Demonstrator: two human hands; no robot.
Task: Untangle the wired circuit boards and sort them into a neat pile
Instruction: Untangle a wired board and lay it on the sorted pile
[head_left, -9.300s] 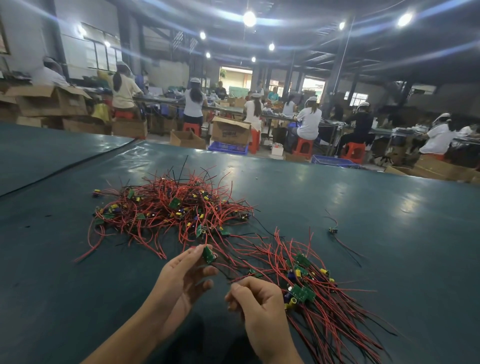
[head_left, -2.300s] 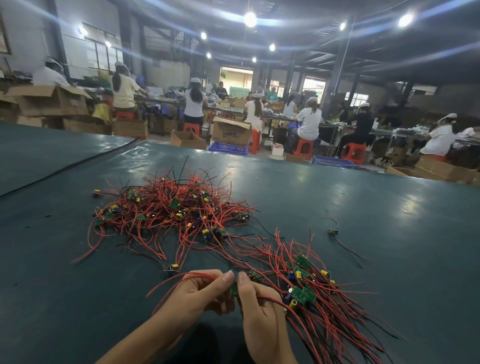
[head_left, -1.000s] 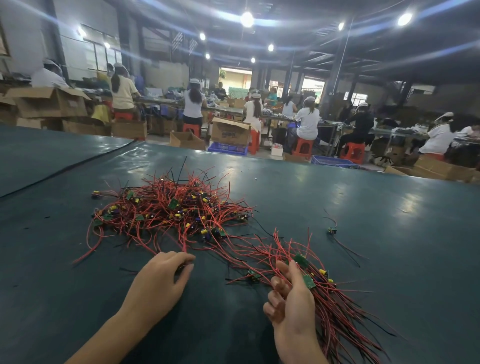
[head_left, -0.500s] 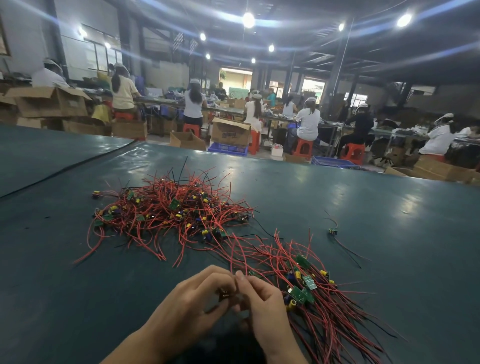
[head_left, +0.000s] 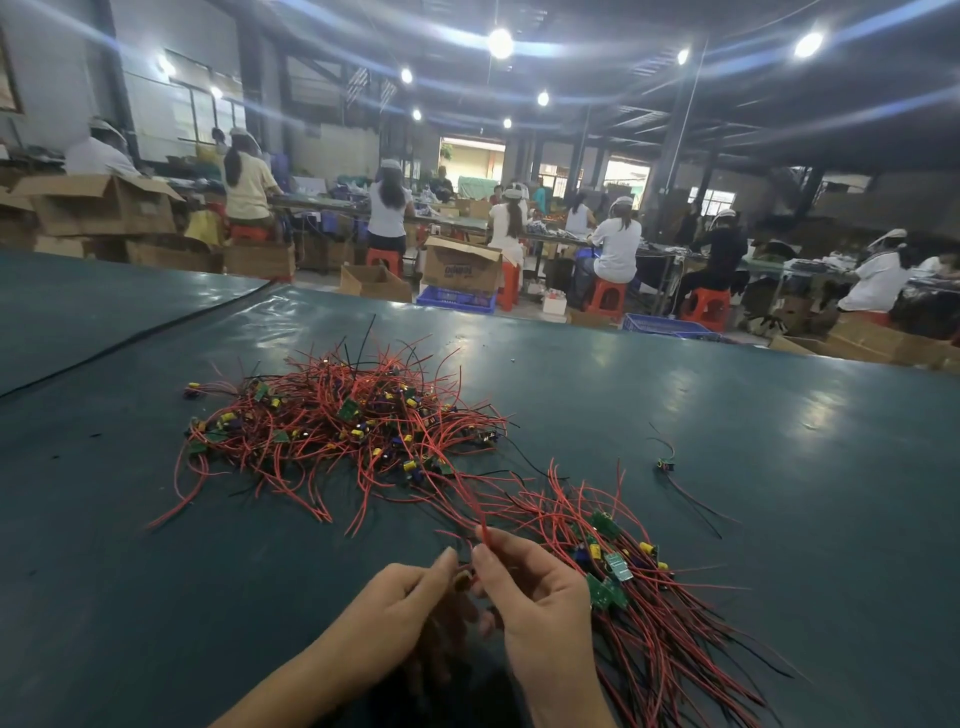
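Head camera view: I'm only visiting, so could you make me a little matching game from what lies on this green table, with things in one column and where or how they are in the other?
Things:
1. tangled heap
2. neat pile
3. lone wired board
4. right hand

Places or states:
A. alone, far off to the right
B. pinching a red wire
C. farther back, left of centre
D. close beside the right hand

Pairs: 1-C, 2-D, 3-A, 4-B.
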